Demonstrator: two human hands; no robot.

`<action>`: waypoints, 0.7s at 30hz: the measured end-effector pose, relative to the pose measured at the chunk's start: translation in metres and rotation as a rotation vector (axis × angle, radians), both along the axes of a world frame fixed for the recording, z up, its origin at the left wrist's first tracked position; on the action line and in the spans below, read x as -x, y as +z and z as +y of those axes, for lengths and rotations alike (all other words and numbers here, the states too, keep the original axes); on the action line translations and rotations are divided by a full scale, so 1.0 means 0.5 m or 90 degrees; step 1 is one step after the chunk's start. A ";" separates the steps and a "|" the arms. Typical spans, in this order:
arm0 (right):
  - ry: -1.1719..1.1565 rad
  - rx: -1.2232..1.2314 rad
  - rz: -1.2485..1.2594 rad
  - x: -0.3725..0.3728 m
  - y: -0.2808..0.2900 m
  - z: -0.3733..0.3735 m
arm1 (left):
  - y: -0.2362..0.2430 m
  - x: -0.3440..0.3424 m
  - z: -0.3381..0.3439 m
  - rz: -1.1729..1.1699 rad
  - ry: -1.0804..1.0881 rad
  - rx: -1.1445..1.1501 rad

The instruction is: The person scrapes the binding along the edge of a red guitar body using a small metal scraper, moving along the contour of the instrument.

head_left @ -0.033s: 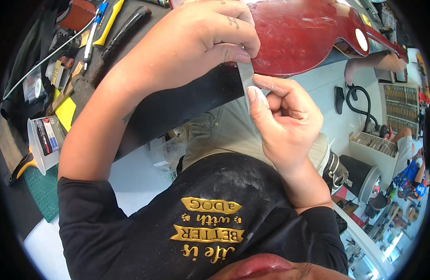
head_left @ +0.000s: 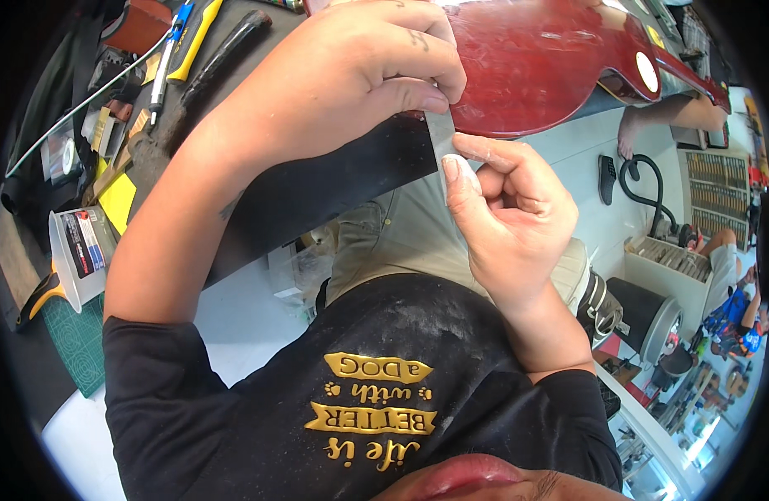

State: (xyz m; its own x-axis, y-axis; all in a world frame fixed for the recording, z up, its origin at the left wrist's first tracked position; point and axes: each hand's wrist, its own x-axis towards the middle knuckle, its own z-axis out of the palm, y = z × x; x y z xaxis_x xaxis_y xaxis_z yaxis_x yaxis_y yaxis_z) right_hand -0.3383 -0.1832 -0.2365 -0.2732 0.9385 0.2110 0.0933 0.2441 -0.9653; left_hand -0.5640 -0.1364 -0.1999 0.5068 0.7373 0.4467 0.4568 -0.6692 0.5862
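Observation:
A thin grey flat strip [head_left: 442, 138] is pinched between my two hands at the edge of a dark flat surface [head_left: 318, 179]. My left hand [head_left: 376, 83] has curled fingers and its thumb at the upper end of the strip. Lower down, my right hand [head_left: 510, 209] holds the strip between a white-dusted thumb and forefinger, other fingers bent. A glossy red guitar body [head_left: 526, 71] lies just beyond my hands, its neck extending to the right.
At left lie a black bar [head_left: 217, 79], yellow-handled tool [head_left: 192, 42], blue-and-silver tool [head_left: 174, 50], plastic tub [head_left: 75, 250] and green mat [head_left: 71, 342]. At right are another person's bare limb [head_left: 668, 121], black hose [head_left: 652, 179], racks [head_left: 714, 192] and a dark drum [head_left: 631, 317].

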 end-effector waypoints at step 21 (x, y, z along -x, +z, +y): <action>0.031 0.003 0.045 0.004 -0.018 0.005 | 0.002 0.004 0.008 -0.022 -0.034 0.008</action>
State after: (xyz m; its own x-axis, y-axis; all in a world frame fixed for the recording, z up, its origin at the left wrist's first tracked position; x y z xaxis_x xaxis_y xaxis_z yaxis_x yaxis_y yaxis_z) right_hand -0.3403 -0.1807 -0.2456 -0.3027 0.9257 0.2266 0.0127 0.2417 -0.9703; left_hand -0.5657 -0.1324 -0.1988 0.5302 0.7155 0.4549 0.4000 -0.6842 0.6098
